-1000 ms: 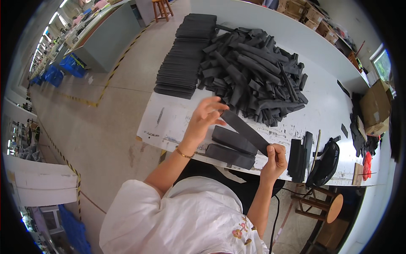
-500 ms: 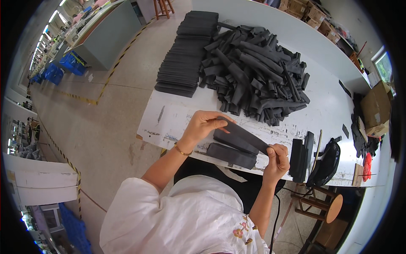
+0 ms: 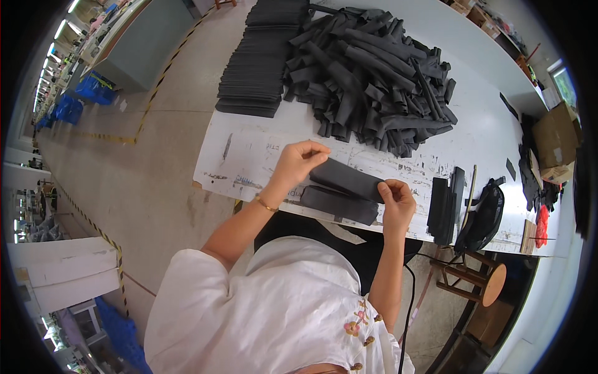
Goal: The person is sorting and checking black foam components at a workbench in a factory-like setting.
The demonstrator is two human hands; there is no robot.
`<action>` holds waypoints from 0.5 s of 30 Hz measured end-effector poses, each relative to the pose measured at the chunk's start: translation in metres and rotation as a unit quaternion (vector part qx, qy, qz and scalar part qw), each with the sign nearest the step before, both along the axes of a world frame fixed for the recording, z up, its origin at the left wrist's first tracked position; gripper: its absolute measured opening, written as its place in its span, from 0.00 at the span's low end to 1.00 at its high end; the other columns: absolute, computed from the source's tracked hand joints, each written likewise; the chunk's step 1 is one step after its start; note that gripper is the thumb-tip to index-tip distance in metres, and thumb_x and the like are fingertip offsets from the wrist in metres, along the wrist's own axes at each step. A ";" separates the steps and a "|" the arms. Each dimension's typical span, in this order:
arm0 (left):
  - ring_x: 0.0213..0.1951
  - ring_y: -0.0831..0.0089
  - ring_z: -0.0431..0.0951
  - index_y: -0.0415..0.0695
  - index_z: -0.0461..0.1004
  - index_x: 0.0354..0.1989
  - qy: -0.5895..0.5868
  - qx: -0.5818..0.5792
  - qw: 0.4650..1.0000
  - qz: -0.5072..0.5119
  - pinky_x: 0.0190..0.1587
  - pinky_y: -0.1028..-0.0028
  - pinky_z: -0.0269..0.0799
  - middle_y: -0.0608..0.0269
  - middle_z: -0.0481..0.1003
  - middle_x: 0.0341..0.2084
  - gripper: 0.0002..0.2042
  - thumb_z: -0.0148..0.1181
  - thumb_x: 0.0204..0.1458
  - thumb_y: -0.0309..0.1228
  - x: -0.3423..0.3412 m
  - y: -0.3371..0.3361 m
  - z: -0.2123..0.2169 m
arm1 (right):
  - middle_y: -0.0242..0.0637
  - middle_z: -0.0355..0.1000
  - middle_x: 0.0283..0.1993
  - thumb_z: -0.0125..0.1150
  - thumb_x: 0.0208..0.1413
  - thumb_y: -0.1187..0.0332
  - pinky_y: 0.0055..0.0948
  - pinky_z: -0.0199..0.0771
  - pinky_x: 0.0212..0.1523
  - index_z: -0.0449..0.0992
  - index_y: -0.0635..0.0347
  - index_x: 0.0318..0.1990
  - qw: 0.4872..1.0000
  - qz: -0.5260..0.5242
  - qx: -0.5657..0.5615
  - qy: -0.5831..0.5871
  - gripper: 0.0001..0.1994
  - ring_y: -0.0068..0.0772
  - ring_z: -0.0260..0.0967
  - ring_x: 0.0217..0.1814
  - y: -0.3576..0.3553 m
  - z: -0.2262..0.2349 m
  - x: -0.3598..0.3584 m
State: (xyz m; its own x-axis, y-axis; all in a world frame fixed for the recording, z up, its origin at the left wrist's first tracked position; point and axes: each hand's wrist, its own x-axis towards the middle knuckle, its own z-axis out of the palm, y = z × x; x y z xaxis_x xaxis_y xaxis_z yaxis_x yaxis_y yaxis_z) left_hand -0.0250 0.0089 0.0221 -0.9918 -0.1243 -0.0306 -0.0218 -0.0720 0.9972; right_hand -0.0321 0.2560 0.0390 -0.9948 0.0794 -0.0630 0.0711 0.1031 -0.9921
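Observation:
A dark grey fabric strip (image 3: 346, 176) stretches between my hands just above the table's near edge. My left hand (image 3: 300, 164) pinches its left end between thumb and fingers. At the other end my right hand (image 3: 398, 201) has closed thumb and fingertips on the corner. The strip lies along or just over the spot of a similar strip beneath it, which it now covers; whether the two touch, I cannot tell. Nearer to me, a second dark strip or small stack (image 3: 339, 204) rests flat on the table, next to the held one.
A loose heap of dark strips (image 3: 374, 75) covers the table's (image 3: 249, 146) far middle, with a neat row of folded pieces (image 3: 252, 68) left of it. To the right lie more strips (image 3: 441, 209), a black bag (image 3: 483, 215) and a cardboard box (image 3: 554, 137). A wooden stool (image 3: 492, 283) stands below.
Both hands have brought the strip down over the strip lying on the table. My view has shifted, so the table and heap sit higher in the picture.

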 end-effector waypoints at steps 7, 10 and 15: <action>0.27 0.80 0.74 0.44 0.79 0.39 0.103 -0.299 0.944 0.088 0.32 0.80 0.68 0.67 0.79 0.27 0.09 0.65 0.48 0.23 -0.002 0.014 -0.021 | 0.32 0.69 0.27 0.69 0.50 0.74 0.24 0.65 0.31 0.75 0.65 0.39 0.982 0.002 0.189 0.027 0.10 0.23 0.63 0.28 0.005 -0.043 -0.006; 0.30 0.74 0.76 0.42 0.78 0.35 0.124 -0.254 0.947 0.155 0.32 0.75 0.71 0.65 0.79 0.26 0.05 0.64 0.49 0.25 -0.034 0.009 -0.025 | 0.37 0.67 0.33 0.69 0.51 0.72 0.30 0.67 0.32 0.75 0.63 0.44 0.957 -0.031 0.280 0.071 0.13 0.31 0.64 0.29 0.021 -0.048 0.000; 0.25 0.80 0.77 0.38 0.79 0.34 0.078 -0.007 0.978 0.194 0.28 0.81 0.73 0.63 0.78 0.25 0.06 0.62 0.53 0.27 -0.130 -0.008 -0.025 | 0.43 0.72 0.34 0.61 0.55 0.76 0.36 0.69 0.34 0.75 0.64 0.36 0.886 -0.205 0.391 0.141 0.03 0.42 0.70 0.33 0.096 -0.058 -0.011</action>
State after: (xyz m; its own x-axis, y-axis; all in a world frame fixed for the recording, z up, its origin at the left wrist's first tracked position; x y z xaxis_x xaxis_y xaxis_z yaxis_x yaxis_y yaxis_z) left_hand -0.1548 0.0008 -0.0028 -0.8622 -0.4919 0.1212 0.1562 -0.0304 0.9873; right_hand -0.0431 0.3518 -0.0191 -0.8397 0.3475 0.4174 0.0223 0.7899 -0.6129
